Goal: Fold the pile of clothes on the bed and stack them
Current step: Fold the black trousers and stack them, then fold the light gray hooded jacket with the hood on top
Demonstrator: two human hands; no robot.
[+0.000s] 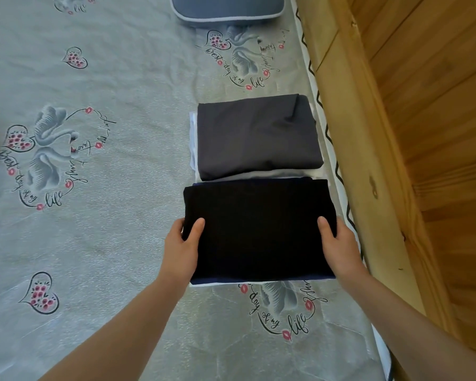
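I grip the folded black garment [259, 229] with left hand [183, 243] and right hand [338, 243], squaring it atop the stack by the bed's [107, 243] right edge.

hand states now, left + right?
Left hand: grips the left edge of the folded black garment.
Right hand: grips its right edge.

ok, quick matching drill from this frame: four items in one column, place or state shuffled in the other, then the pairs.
1. black folded garment
2. grey folded garment
3. blue pillow
4. wooden wall

a. at the top edge of the view
b. held at both sides by left hand and right hand
c. along the bed's right side
d. tops the farther stack

Pairs: 1-b, 2-d, 3-a, 4-c
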